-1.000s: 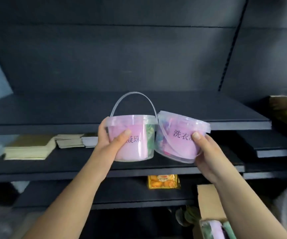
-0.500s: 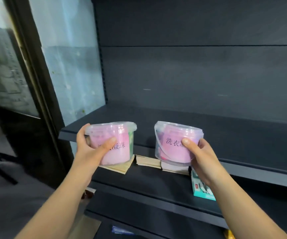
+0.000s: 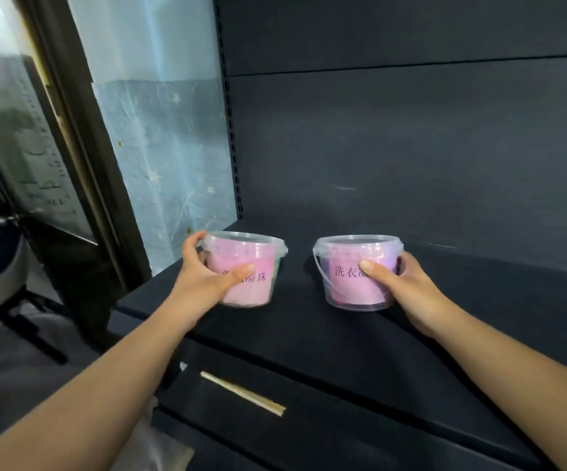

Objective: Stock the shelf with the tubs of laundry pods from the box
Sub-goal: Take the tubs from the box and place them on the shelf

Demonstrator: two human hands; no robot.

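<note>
Clear plastic, pink inside: two tubs sit at mid-frame on the dark shelf [image 3: 309,334]. The left hand [image 3: 204,280] grasps the left tub [image 3: 246,266] near the shelf's left end; the right hand [image 3: 401,283] grasps the right tub [image 3: 357,271] beside it. Both look set down but unreleased. The box is out of view, so what remains is unknown.

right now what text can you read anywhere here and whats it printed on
"洗衣" on the right tub of laundry pods; the right hand thumb covers what follows.
"凝珠" on the left tub of laundry pods; the left hand covers the start.
Markings on the glass door: too blurred to read.
</note>
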